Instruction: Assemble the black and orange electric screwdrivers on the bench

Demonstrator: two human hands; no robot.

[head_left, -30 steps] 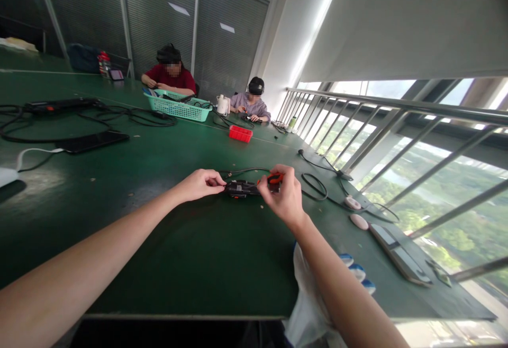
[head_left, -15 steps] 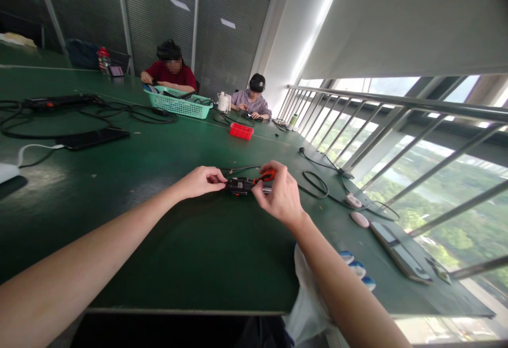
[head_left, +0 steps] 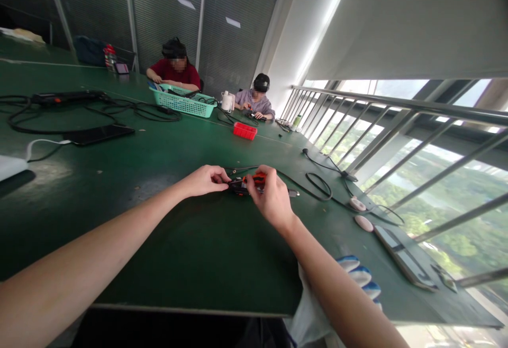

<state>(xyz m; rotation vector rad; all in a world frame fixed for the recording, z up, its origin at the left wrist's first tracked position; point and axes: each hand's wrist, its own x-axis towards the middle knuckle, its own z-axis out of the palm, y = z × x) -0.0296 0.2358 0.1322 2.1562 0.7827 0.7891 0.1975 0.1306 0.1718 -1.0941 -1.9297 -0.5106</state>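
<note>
A slim black power tool (head_left: 238,191) with orange marks lies on the green table (head_left: 190,253). Its metal end (head_left: 293,193) sticks out to the right, past my right hand. My left hand (head_left: 207,180) is closed, thumb and fingertips pinching the tool's left end. Wrapped in the fingers of my right hand (head_left: 273,200) is a screwdriver (head_left: 260,178) with an orange-and-black handle. It lies low over the tool with its shaft towards my left fingertips. Where its tip meets the tool is too small to make out. My right hand covers the tool's middle.
Beyond the hands stand a red tray (head_left: 245,131) and a mint-green basket (head_left: 184,103). Two people work at the far side. A black cable (head_left: 319,186) runs right towards a railing. A phone (head_left: 99,134) lies left; a blue-and-white glove (head_left: 359,274) lies by my right forearm.
My right hand and the screwdriver have moved left along the tool, baring more of its metal end. My left hand keeps its pinch. The whole view has shifted slightly.
</note>
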